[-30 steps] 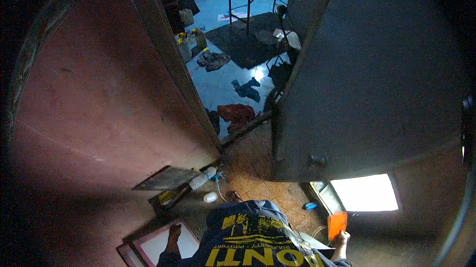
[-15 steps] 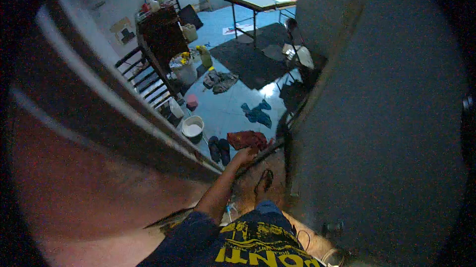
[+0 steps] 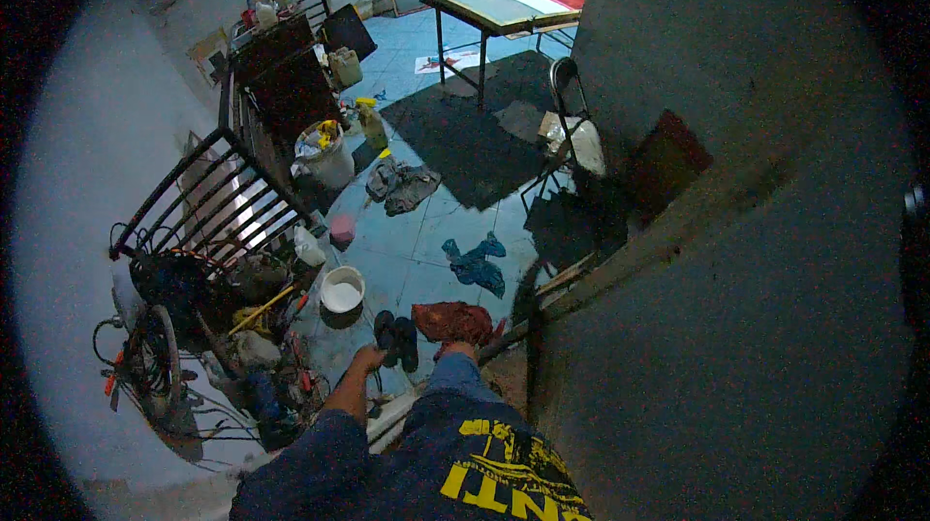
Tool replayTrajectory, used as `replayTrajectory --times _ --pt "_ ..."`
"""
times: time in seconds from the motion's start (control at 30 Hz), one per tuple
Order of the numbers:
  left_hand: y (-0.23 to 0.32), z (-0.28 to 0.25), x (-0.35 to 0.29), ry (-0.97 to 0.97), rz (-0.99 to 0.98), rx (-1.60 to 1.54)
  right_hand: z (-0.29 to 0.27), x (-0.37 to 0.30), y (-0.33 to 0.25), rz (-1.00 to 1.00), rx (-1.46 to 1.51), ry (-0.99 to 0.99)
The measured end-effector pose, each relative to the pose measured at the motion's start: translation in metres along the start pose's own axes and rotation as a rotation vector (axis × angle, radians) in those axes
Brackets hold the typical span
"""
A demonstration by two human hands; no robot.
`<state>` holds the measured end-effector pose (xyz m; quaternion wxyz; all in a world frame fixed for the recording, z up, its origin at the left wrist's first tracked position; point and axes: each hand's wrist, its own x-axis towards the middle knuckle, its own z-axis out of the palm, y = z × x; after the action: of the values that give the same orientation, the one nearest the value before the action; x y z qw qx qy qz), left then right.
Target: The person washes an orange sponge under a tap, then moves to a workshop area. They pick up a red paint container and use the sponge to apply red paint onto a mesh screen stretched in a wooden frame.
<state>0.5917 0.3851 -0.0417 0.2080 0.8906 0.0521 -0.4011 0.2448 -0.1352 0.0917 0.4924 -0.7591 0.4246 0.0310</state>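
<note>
My left hand (image 3: 368,357) hangs low in front of my body, just left of a pair of dark slippers (image 3: 396,340) on the floor. Its fingers are too dim and small to make out. No sign of my right hand shows in the picture. A crumpled red-brown cloth (image 3: 453,321) lies on the floor beyond my leg, right beside the slippers. Farther off, a twisted teal cloth (image 3: 476,264) rests on the pale blue tiles. A white bucket (image 3: 342,290) stands left of the slippers.
Piled cables and tools (image 3: 242,327) crowd the left side below a black metal railing (image 3: 218,187). A grey wall (image 3: 717,327) fills the right. Ahead are a folding chair (image 3: 579,129), a framed table (image 3: 499,2), grey cloths (image 3: 404,187) and a bin (image 3: 327,158).
My body has moved forward through the doorway, and the view has turned. The left-hand pile and railing have come into sight. My left hand has shifted left, away from the red-brown cloth.
</note>
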Motion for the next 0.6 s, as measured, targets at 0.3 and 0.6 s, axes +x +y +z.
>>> replayTrajectory --times 0.3,0.6 --pt "-0.036 -0.043 0.045 -0.103 -0.195 0.084 0.071 0.155 -0.133 -0.032 -0.047 -0.059" --pt "0.113 -0.266 0.207 0.200 0.098 -0.156 0.128 0.282 -0.269 -0.093 -0.097 -0.012"
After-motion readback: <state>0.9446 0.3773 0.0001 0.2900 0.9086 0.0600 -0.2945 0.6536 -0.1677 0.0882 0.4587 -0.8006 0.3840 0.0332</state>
